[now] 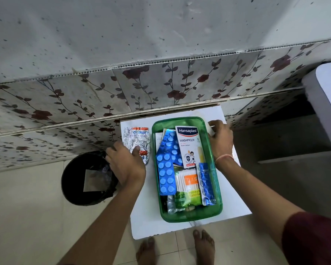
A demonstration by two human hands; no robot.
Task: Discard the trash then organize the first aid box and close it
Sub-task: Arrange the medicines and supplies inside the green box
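Note:
A green transparent first aid box (218,205) stands open on a white table (145,217). Inside lie blue tablet strips (167,173), a Hansaplast packet (188,146), a cotton swab pack (187,183) and a blue sachet (206,183). Left of the box lie silver and orange blister strips (137,139). My left hand (125,163) rests on the near end of those strips, thumb pressing on them. My right hand (221,137) is at the box's far right corner, holding a small white thing (211,130), mostly hidden by the fingers.
A round black trash bin (73,190) with paper and plastic in it stands on the tiled floor left of the table. A floral wall runs behind. A white ledge (325,104) juts in at the right. My bare feet are at the table's front edge.

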